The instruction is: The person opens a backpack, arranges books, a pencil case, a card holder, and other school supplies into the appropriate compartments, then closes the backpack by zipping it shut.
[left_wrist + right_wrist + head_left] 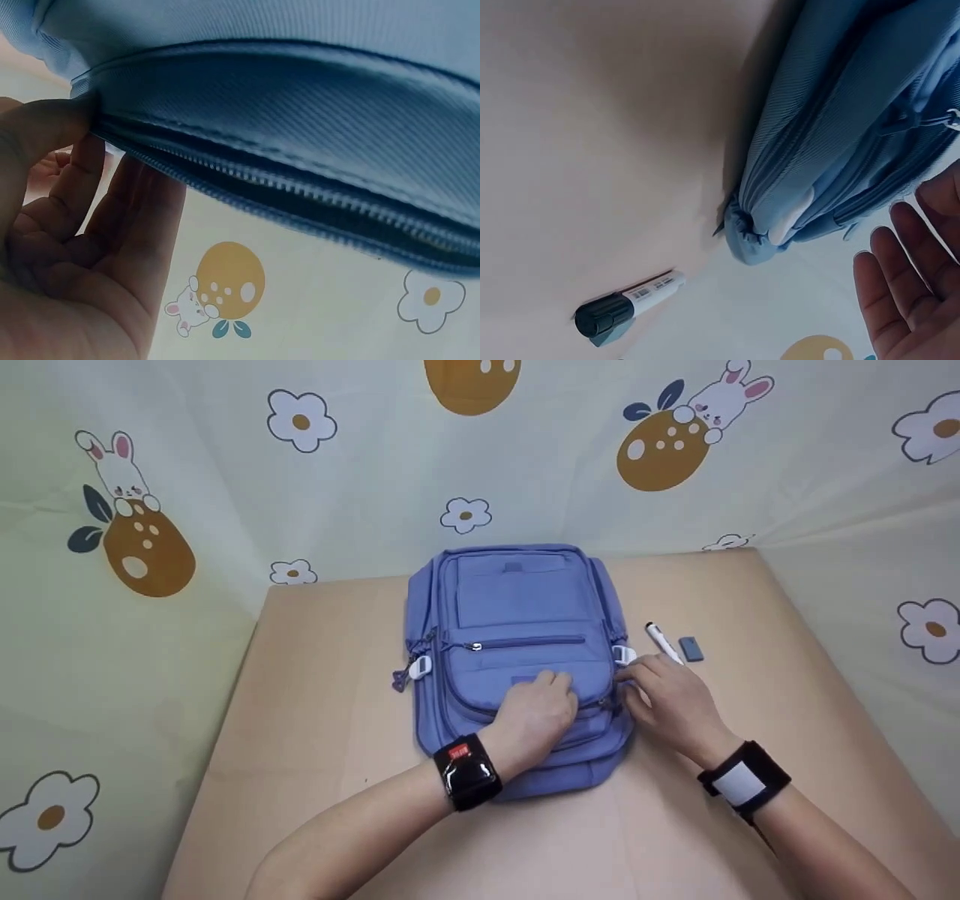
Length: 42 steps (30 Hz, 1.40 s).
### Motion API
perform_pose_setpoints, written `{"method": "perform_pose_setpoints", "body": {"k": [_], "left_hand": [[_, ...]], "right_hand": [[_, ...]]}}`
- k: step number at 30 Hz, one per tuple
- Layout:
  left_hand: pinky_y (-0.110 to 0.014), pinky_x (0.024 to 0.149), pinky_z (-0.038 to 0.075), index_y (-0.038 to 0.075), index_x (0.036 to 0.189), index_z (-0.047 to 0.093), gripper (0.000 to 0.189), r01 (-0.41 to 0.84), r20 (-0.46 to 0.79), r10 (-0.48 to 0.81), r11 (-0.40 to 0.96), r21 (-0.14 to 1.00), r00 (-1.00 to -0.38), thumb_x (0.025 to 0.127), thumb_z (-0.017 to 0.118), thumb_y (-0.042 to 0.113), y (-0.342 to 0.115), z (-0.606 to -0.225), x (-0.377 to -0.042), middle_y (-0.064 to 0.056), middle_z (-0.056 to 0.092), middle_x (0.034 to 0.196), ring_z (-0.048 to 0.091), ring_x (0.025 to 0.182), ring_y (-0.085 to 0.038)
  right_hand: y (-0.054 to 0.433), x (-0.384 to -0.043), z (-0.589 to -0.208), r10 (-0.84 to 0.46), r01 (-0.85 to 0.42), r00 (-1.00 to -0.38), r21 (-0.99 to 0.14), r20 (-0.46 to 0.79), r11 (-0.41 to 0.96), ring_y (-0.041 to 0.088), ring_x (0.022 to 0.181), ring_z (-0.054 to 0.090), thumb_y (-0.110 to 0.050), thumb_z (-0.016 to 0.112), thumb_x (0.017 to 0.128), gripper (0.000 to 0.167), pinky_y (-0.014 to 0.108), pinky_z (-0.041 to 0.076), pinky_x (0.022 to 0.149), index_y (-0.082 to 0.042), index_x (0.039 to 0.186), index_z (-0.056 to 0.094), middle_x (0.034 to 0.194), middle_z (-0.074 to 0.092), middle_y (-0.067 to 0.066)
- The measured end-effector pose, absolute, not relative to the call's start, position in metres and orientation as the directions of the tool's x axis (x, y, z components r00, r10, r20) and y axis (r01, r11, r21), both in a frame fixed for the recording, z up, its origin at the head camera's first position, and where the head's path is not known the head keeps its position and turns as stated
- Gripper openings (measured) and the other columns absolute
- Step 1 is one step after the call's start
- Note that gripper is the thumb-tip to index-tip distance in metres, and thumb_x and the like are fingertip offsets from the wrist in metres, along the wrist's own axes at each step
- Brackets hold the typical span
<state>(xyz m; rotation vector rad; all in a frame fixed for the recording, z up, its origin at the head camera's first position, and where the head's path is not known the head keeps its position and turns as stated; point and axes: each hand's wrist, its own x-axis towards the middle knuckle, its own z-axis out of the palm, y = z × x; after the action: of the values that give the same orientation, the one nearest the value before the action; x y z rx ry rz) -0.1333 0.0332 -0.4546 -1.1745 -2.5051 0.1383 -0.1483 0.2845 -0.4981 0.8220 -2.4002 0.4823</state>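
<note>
A blue-purple backpack (pixel 525 600) lies front side up on the table. My left hand (pixel 534 716) is over its lower front, and in the left wrist view the thumb and fingers pinch the edge of a pocket beside a zipper (pixel 300 187) whose teeth stand apart. Beside the bag's right edge, close to a white strap buckle (pixel 623 655), is my right hand (pixel 675 705). The right wrist view shows its fingers (pixel 881 292) loosely extended, with nothing between them, near a zipper pull (pixel 952 120).
Right of the bag lie a white marker with a black cap (pixel 663 642) and a small grey-blue block (pixel 691 649). Another zipper pull (pixel 474 646) sits on the upper front pocket. A patterned curtain (pixel 360 495) hangs behind the table (pixel 315 675).
</note>
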Motion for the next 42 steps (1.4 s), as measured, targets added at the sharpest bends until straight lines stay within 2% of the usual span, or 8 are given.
{"method": "perform_pose_setpoints", "body": {"k": [4,8,14,17,23,29,33,42], "left_hand": [[-0.03,0.05,0.054,0.01,0.091,0.071,0.005,0.718,0.283,0.755,0.653,-0.24,-0.592,0.086,0.072,0.011,0.033,-0.455,-0.134,-0.004,0.059,0.098,0.057,0.084,-0.018],[-0.03,0.05,0.055,0.011,0.091,0.071,0.005,0.711,0.289,0.749,0.66,-0.243,-0.597,0.087,0.072,0.013,0.033,-0.455,-0.133,-0.004,0.059,0.097,0.058,0.085,-0.019],[-0.03,0.05,0.054,0.01,0.092,0.07,0.009,0.709,0.282,0.743,0.666,-0.23,-0.607,0.084,0.073,0.013,0.036,-0.451,-0.131,-0.004,0.058,0.096,0.057,0.085,-0.019],[-0.029,0.052,0.054,0.01,0.095,0.07,0.013,0.708,0.267,0.746,0.665,-0.239,-0.61,0.084,0.073,0.013,0.041,-0.448,-0.131,-0.003,0.058,0.095,0.056,0.084,-0.018],[-0.025,0.061,0.055,0.012,0.101,0.069,0.016,0.717,0.245,0.767,0.642,-0.272,-0.593,0.087,0.073,0.02,0.058,-0.445,-0.134,-0.002,0.057,0.098,0.056,0.087,-0.017],[-0.026,0.066,0.056,0.013,0.102,0.071,0.02,0.703,0.209,0.75,0.661,-0.264,-0.627,0.093,0.072,0.03,0.066,-0.45,-0.14,-0.002,0.058,0.105,0.056,0.094,-0.017],[-0.027,0.065,0.057,0.013,0.102,0.073,0.019,0.687,0.192,0.734,0.678,-0.262,-0.652,0.094,0.071,0.03,0.067,-0.452,-0.142,-0.002,0.059,0.106,0.057,0.094,-0.018],[-0.028,0.06,0.057,0.014,0.105,0.075,0.018,0.69,0.175,0.733,0.679,-0.251,-0.657,0.093,0.071,0.027,0.071,-0.453,-0.14,-0.002,0.059,0.107,0.056,0.094,-0.018]], "right_hand": [[0.282,-0.137,-0.498,-0.442,-0.636,-0.687,-0.182,0.577,0.75,0.025,0.094,0.062,-0.017,0.069,0.089,0.013,0.042,0.053,0.079,-0.009,0.1,0.07,0.101,0.067,0.003],[0.275,-0.131,-0.503,-0.423,-0.618,-0.706,-0.202,0.568,0.759,0.025,0.09,0.061,-0.026,0.078,0.087,0.021,0.042,0.051,0.078,-0.009,0.097,0.069,0.097,0.067,0.004],[0.268,-0.128,-0.506,-0.375,-0.585,-0.75,-0.281,0.545,0.761,0.018,0.083,0.059,-0.016,0.088,0.081,0.024,0.035,0.049,0.07,-0.012,0.092,0.067,0.09,0.065,-0.001],[0.267,-0.126,-0.505,-0.329,-0.552,-0.788,-0.36,0.521,0.752,0.014,0.081,0.057,-0.01,0.088,0.079,0.025,0.032,0.047,0.067,-0.013,0.09,0.066,0.087,0.064,-0.003],[0.264,-0.123,-0.502,-0.276,-0.504,-0.834,-0.458,0.477,0.732,0.018,0.077,0.061,-0.003,0.085,0.079,0.024,0.032,0.049,0.066,-0.012,0.091,0.066,0.085,0.064,-0.003],[0.26,-0.121,-0.5,-0.275,-0.521,-0.824,-0.474,0.495,0.709,0.011,0.078,0.065,-0.001,0.083,0.081,0.021,0.031,0.054,0.068,-0.011,0.095,0.071,0.087,0.069,-0.002],[0.26,-0.121,-0.499,-0.288,-0.542,-0.8,-0.428,0.527,0.723,0.011,0.077,0.063,-0.003,0.085,0.081,0.02,0.029,0.052,0.065,-0.011,0.094,0.073,0.086,0.069,-0.003],[0.265,-0.122,-0.498,-0.315,-0.557,-0.787,-0.391,0.531,0.732,0.01,0.078,0.061,0.0,0.085,0.081,0.021,0.03,0.051,0.066,-0.012,0.094,0.073,0.085,0.068,-0.004]]}}
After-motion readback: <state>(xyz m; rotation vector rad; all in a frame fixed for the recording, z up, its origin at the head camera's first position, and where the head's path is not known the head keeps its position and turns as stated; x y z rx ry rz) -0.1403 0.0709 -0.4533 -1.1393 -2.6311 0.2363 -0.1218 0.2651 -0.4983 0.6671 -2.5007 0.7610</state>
